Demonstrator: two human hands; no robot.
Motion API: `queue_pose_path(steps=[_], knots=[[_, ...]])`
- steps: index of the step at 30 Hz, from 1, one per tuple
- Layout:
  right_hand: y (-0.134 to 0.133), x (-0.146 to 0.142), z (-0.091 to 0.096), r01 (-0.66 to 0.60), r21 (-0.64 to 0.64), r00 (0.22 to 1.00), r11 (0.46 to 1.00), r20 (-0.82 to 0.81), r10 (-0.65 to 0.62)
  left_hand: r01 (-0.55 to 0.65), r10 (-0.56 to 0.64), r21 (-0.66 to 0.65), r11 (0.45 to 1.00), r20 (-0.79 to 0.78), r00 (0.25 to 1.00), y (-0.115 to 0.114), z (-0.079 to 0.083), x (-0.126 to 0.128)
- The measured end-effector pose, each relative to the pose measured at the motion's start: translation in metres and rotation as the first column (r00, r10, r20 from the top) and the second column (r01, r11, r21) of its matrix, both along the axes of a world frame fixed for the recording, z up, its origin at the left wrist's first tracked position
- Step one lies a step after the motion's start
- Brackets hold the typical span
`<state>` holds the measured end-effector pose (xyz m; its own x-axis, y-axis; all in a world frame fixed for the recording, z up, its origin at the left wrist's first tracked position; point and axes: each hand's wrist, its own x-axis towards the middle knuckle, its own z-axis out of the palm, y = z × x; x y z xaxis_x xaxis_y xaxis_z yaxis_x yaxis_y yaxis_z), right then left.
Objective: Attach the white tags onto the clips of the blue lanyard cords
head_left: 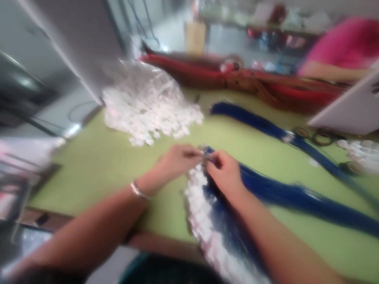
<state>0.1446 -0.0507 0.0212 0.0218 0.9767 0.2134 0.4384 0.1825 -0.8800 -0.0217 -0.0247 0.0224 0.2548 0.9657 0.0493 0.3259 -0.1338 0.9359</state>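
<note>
The picture is smeared by motion. My left hand (175, 161) and my right hand (226, 172) meet over a green table (108, 163), fingers pinched together around a small thing I cannot make out at the head of a bundle of blue cords (308, 202). A row of white tags (206, 220) hangs from that bundle and runs down toward my lap. A bangle sits on my left wrist.
A heap of small white pieces (148, 107) lies at the back left. Another blue cord bundle (283, 134) and scissors (318, 135) lie farther back. A white board (373, 100) leans at the right. A person in pink (354, 43) sits across a red ledge (241, 81).
</note>
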Motion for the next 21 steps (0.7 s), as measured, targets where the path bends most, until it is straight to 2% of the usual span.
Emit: queue_pose_path(steps=[4, 9, 13, 17, 21], knots=[[0.0, 0.002, 0.002, -0.055, 0.017, 0.997, 0.998, 0.048, 0.054, -0.032, 0.036, -0.073, 0.997, 0.059, 0.998, 0.001, -0.002, 0.002], [0.002, 0.005, 0.009, -0.062, -0.128, 0.994, 0.99, -0.093, 0.05, -0.05, 0.076, -0.165, 0.985, 0.152, 0.985, 0.003, -0.005, 0.004], [0.002, 0.006, 0.012, -0.028, -0.189, 0.99, 0.982, -0.14, 0.001, -0.033, 0.121, -0.294, 0.955, 0.285, 0.951, 0.004, -0.006, 0.005], [0.0, 0.003, 0.012, 0.022, -0.151, 0.994, 0.988, -0.1, -0.037, 0.022, 0.192, -0.415, 0.909, 0.466, 0.864, 0.006, -0.006, 0.005], [0.0, 0.001, 0.01, 0.012, -0.081, 0.999, 0.997, -0.039, -0.015, 0.127, 0.172, -0.446, 0.886, 0.57, 0.803, 0.007, -0.009, 0.006]])
